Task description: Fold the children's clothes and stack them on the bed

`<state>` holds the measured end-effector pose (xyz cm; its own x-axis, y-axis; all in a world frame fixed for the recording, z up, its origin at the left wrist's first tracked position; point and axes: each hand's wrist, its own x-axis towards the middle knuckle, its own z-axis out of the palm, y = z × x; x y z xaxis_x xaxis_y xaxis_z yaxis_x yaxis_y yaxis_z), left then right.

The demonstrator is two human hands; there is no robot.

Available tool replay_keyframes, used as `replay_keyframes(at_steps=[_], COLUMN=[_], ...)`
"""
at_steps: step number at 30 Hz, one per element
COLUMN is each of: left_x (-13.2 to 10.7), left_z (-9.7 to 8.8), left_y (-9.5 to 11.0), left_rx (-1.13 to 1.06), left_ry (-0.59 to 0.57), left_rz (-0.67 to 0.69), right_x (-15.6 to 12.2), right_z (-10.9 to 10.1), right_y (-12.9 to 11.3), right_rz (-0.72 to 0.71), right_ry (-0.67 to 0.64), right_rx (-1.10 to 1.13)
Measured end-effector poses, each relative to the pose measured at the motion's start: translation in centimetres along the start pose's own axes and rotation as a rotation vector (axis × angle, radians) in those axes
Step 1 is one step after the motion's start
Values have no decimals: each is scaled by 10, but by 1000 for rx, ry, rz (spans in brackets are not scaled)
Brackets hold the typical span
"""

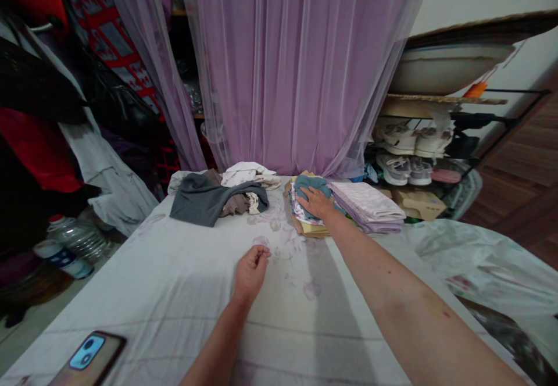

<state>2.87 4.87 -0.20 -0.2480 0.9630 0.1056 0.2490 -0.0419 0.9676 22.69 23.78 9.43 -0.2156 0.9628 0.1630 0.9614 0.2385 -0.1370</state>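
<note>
My right hand lies flat, fingers spread, on a teal folded cloth that tops a stack of folded clothes at the far side of the white floral sheet. A second folded pile of pale pink striped cloth sits right beside it. My left hand rests on the sheet nearer to me, fingers curled in loosely, with nothing visible in them. To the left lies a heap of unfolded clothes, a grey garment on top.
A phone lies at the sheet's near left corner. Plastic bottles stand on the floor at left. A purple sheer curtain hangs behind. A shoe rack stands at right, hanging clothes at left.
</note>
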Motion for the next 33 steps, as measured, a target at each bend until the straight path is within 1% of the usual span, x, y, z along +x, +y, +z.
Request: replay_keyframes(at_steps=[2,3,5,6,7,8,10,11,14,16,18,20,22,25,27,29,33], left_x=[1,1,2,3,4,4,5,6,7,8,8,8,8,12,20,32,60], left_z=[0,0,1,1,1,2,2,3,1,-1,-3,-6,-8,-14,-22,-35,-73], left_y=[-2,-3,-5,-5,-6,-6,-6,-5,0,5,9,13,15,17,19,23,32], left_rx=[13,17,17,14,8,1,-26,-49,-181,-270,-310,-304,-285,-227,-158,-61,180], left_ry=[12,16,16,16,17,20,31,40,69,83,91,102,112,117,123,157,277], left_rz=[1,3,2,-2,-9,-19,-46,-61,-120,-162,-188,-199,-213,-231,-244,-246,-193], right_x=[-5,-10,-28,-41,-57,-75,-114,-134,-182,-200,-207,-207,-205,-203,-202,-201,-199], right_z=[-9,-13,-19,-19,-16,-11,8,20,52,66,72,72,69,64,61,61,61], right_y=[-7,-11,-22,-28,-34,-39,-48,-51,-52,-48,-42,-38,-37,-38,-40,-40,-41], right_rz=[41,53,38,14,-8,-45,-161,-174,-66,62,214,353,438,464,462,469,473], right_ry=[36,84,271,372,462,515,542,533,461,439,423,394,357,324,324,336,337], right_rx=[54,85,146,197,265,350,529,602,817,952,1077,1184,1257,1308,1328,1341,1355])
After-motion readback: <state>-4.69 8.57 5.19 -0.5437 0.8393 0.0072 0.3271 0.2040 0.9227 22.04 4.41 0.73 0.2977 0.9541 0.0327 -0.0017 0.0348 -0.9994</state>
